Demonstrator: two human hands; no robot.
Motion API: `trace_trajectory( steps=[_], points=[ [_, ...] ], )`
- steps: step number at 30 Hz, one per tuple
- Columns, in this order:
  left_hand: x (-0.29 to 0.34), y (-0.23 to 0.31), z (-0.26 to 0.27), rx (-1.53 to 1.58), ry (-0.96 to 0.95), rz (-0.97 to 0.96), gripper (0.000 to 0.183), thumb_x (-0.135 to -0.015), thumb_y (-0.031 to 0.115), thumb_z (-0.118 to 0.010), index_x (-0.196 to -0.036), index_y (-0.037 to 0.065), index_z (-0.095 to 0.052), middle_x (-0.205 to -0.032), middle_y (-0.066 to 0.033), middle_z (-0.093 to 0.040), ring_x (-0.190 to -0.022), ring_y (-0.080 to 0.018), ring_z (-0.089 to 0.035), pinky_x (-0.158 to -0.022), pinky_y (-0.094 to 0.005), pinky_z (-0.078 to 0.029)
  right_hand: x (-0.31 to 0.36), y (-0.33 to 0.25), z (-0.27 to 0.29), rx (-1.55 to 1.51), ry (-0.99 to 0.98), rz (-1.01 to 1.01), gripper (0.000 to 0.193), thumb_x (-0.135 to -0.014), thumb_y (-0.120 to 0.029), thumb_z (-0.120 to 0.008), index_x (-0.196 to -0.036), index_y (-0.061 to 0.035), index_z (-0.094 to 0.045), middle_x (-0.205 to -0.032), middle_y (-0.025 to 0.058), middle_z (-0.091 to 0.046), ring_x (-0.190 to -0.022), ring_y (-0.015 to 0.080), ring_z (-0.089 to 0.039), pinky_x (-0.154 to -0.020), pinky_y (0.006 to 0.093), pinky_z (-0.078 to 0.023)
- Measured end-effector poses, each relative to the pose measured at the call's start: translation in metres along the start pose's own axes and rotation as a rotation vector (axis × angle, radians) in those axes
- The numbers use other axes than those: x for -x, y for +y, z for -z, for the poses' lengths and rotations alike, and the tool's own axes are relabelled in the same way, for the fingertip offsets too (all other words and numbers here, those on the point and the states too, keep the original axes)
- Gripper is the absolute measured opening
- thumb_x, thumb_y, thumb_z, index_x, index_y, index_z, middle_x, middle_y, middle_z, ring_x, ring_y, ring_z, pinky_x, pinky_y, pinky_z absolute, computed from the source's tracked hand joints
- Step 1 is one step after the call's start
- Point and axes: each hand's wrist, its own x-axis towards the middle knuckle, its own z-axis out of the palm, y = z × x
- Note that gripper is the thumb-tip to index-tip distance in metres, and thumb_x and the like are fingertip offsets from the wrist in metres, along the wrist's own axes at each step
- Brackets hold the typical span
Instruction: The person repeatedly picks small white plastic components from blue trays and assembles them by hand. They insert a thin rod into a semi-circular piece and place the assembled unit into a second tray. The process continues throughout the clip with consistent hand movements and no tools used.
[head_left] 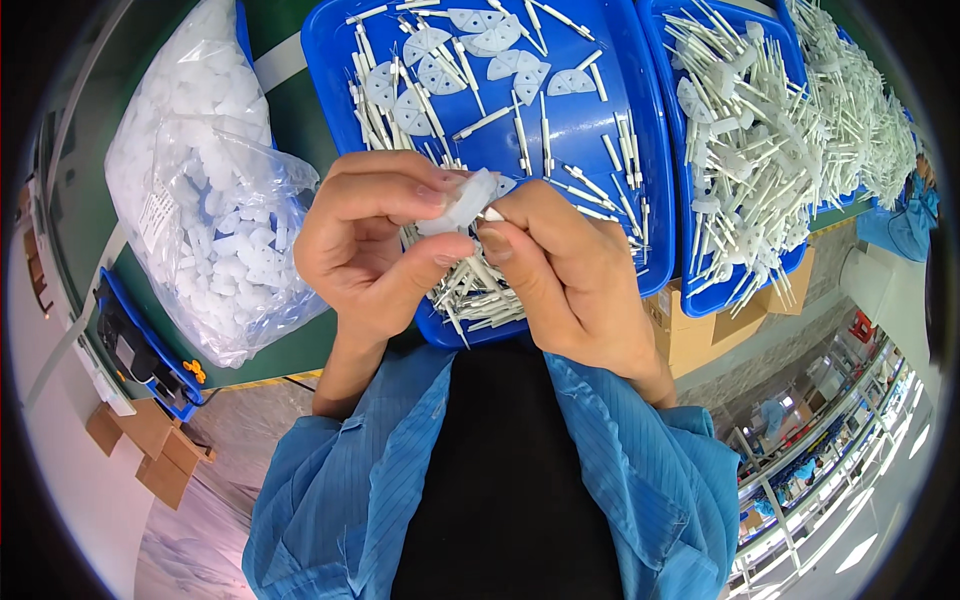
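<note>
My left hand (362, 240) pinches a translucent white plastic piece (462, 207) between thumb and fingers. From the other side, my right hand (585, 275) has its thumb and forefinger closed on a small white rod (492, 214), whose end meets the plastic piece. The fingers cover most of the rod. Both hands are raised over the near part of a blue tray (605, 105). Inside this tray lie loose white rods (545, 135) with thin wire-like ends, and several fan-shaped white pieces (515, 65) with small holes. More rods are heaped under my hands.
A see-through bag (200, 190) full of white plastic pieces stands on the green table at the left. To the right, another blue tray (690, 295) holds a tall heap of rods and fan pieces. Cardboard boxes (685, 335) sit below it. A blue bin (150, 345) hangs near the table's left edge.
</note>
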Motion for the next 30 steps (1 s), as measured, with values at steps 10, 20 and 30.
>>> trace_trajectory(
  steps=[10,20,30],
  points=[
    [-0.007,0.013,0.009,-0.03,-0.05,0.055,0.033,-0.077,0.0,-0.08,-0.102,-0.007,-0.06,-0.105,-0.0194,-0.06,-0.091,-0.0249,-0.067,-0.082,-0.0361,-0.059,-0.003,0.0,-0.008,-0.217,-0.029,-0.008,0.014,-0.098,-0.015,-0.059,-0.105,-0.0034,-0.058,-0.078,0.0138,-0.063,-0.056,0.0312,-0.064,-0.047,0.0374,-0.048],
    [-0.021,0.036,0.003,-0.284,-0.156,-0.179,0.028,-0.077,0.005,-0.081,-0.095,-0.009,-0.064,-0.094,-0.0209,-0.063,-0.077,-0.0289,-0.071,-0.07,-0.041,-0.064,0.0,0.002,-0.021,0.463,0.296,0.436,0.02,-0.085,-0.015,-0.071,-0.097,-0.0017,-0.063,-0.059,-0.0016,-0.053,-0.041,0.0121,-0.051,-0.041,0.0258,-0.04],
    [-0.032,0.041,0.001,-0.388,-0.324,-0.131,0.041,-0.067,0.011,-0.088,-0.099,-0.006,-0.069,-0.104,-0.0233,-0.066,-0.09,-0.0312,-0.072,-0.079,-0.0357,-0.061,0.005,0.035,-0.017,0.207,0.245,0.545,0.028,-0.074,-0.012,-0.078,-0.097,-0.0006,-0.067,-0.081,0.0085,-0.054,-0.066,0.0231,-0.051,-0.056,0.0358,-0.041]
  ],
)
